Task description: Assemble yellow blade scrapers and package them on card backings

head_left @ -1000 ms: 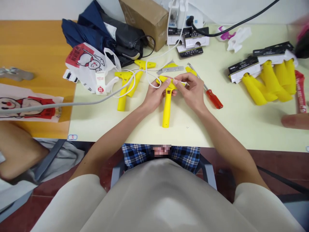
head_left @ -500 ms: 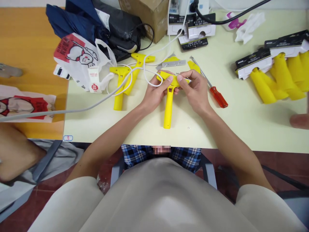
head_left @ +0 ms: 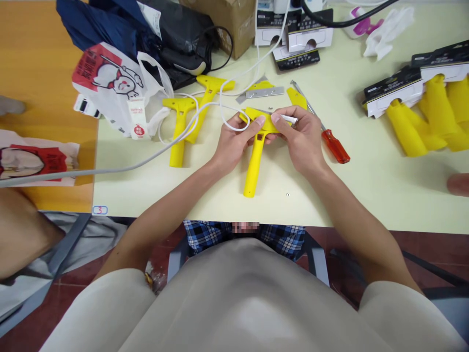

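Both hands grip a yellow scraper by its wide head, its handle pointing toward me. My left hand is closed on the head's left side, thumb on top. At the right end my right hand pinches the head, where a thin metal blade shows along the far edge. Fingers under the head are mostly hidden. Beyond it lie a small screw, a loose metal blade and a yellow head piece. A red-handled screwdriver rests beside my right hand.
Two yellow scrapers lie to the left under a white cable that crosses near my left hand. A plastic bag sits behind. Packaged yellow handles lie right. A small screw is near the table's front edge.
The scraper has tilted, its handle end swinging slightly left. More of the blade shows by my right fingers. My view has shifted a little; both hands keep their hold.
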